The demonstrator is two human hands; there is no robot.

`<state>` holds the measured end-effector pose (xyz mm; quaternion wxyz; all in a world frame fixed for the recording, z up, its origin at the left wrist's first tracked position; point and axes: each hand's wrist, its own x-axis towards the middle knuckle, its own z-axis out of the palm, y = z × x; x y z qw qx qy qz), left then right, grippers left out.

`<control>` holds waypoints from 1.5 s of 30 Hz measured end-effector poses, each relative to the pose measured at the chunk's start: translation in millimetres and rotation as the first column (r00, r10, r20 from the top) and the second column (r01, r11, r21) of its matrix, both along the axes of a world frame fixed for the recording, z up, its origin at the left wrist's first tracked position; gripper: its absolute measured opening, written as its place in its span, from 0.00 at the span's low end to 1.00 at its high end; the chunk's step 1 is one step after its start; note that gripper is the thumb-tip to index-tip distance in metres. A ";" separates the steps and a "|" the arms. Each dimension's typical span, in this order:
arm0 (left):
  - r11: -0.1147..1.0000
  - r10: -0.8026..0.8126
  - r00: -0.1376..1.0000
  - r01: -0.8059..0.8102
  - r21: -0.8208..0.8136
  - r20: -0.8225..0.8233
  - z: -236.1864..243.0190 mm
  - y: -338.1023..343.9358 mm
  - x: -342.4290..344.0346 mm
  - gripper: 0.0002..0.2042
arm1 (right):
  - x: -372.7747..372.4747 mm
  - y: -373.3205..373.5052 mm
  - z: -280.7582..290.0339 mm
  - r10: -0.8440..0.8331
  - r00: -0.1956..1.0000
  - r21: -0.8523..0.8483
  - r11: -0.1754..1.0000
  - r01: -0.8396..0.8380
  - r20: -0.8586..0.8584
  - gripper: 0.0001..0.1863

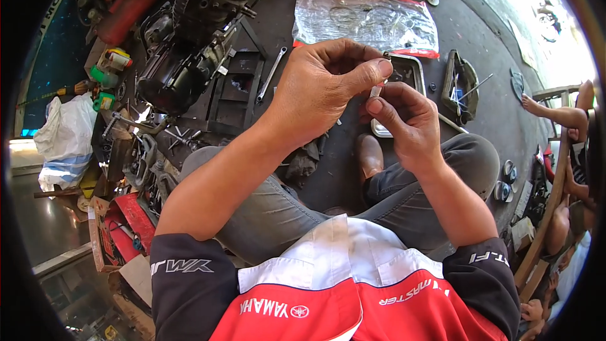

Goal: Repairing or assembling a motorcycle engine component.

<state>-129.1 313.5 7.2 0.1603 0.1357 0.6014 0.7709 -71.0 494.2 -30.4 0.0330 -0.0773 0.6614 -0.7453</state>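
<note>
Both hands are raised in front of me, close together above a metal tray. My left hand [334, 79] is closed, its thumb and forefinger pinching a small, thin metal part whose dark tip peeks out past the thumb. Just below, my right hand [407, 120] is closed in a pinch on a small whitish piece [375, 92] at its fingertips. The two small parts nearly meet or touch; I cannot tell which. Behind the hands lies the silvery rectangular tray [416, 69], partly hidden by them.
An engine [199, 31] sits on a dark metal stand [237, 91] at the far left, with a wrench [273, 74] beside it. Beyond my hands lies a clear plastic bag [363, 19]. A dark open container [459, 85] is right of the tray. People sit along the right edge.
</note>
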 end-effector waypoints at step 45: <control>0.992 -0.075 0.997 0.075 0.098 -0.004 1.4 1.2 -39.6 0.14 | -27.2 10.5 14.2 -0.238 0.947 0.277 0.915 0.293 -0.216 0.12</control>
